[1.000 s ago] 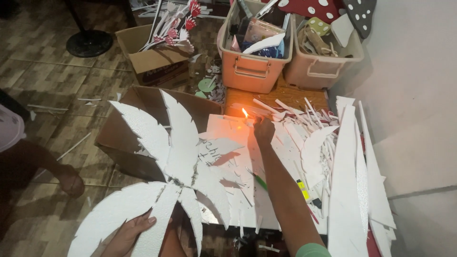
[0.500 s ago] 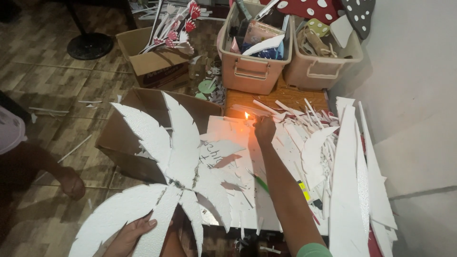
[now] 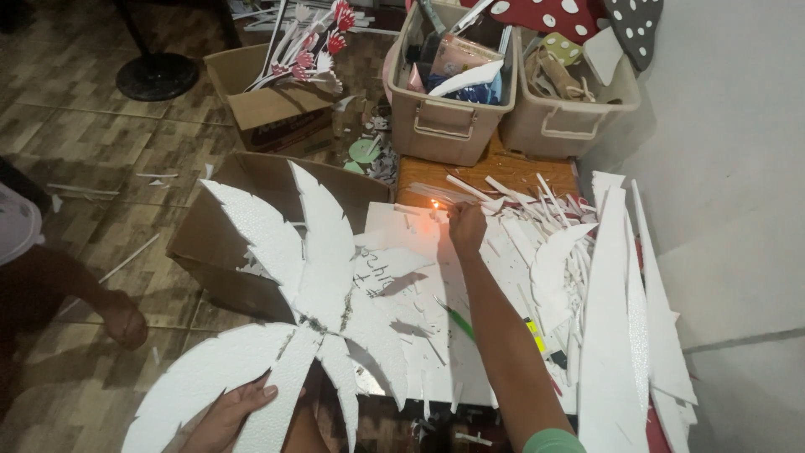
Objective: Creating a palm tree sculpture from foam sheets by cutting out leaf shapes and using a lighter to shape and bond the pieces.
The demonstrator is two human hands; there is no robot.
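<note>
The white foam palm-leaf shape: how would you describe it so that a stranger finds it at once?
Start at the open brown cardboard box on the tiled floor. Over it lies the white foam palm-leaf shape, its lower frond held by the left hand. Unlike nearby scraps, its jagged fronds fan from one centre.

Left hand [image 3: 225,413] on white foam palm leaves [image 3: 293,285], right hand [image 3: 466,226] beside small flame [image 3: 434,205], perhaps a candle's.

White foam scraps [image 3: 520,243] litter the low wooden table [image 3: 436,172].

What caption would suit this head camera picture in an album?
Left hand steadies a white foam palm-leaf cutout while the right hand holds a small flame over scattered white foam scraps.
</note>
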